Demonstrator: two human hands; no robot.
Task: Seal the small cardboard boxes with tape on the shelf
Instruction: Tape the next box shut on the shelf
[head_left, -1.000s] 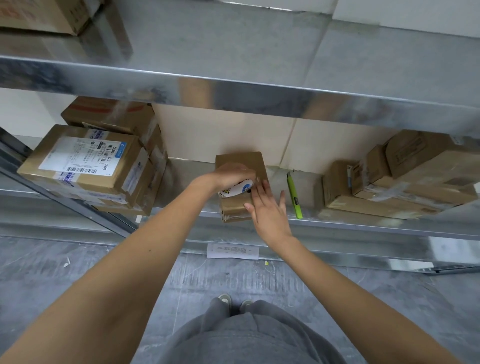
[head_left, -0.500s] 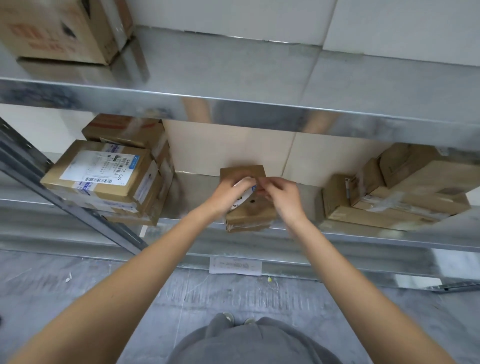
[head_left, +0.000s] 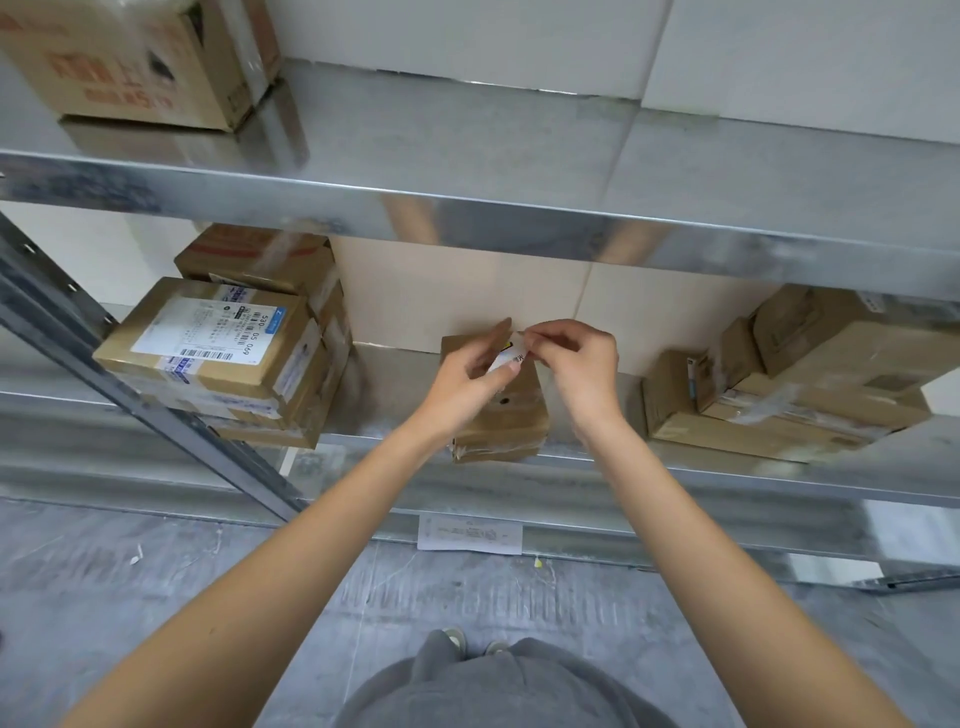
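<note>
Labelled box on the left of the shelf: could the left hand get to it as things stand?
Probably yes. The bare shelf lies open between the left hand and the labelled box, with nothing between. But that hand, with the right hand, is pinching a tape roll over the small box, so it would have to let go.

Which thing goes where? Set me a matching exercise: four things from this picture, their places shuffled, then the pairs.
Things:
1. tape roll
2. small box
3. red-printed box
4. paper slip

Places:
A. top shelf, far left
B. on the rail below the middle shelf
C. pinched between the left hand and the right hand
D. middle shelf, under the hands

Pairs: 1-C, 2-D, 3-A, 4-B
</note>
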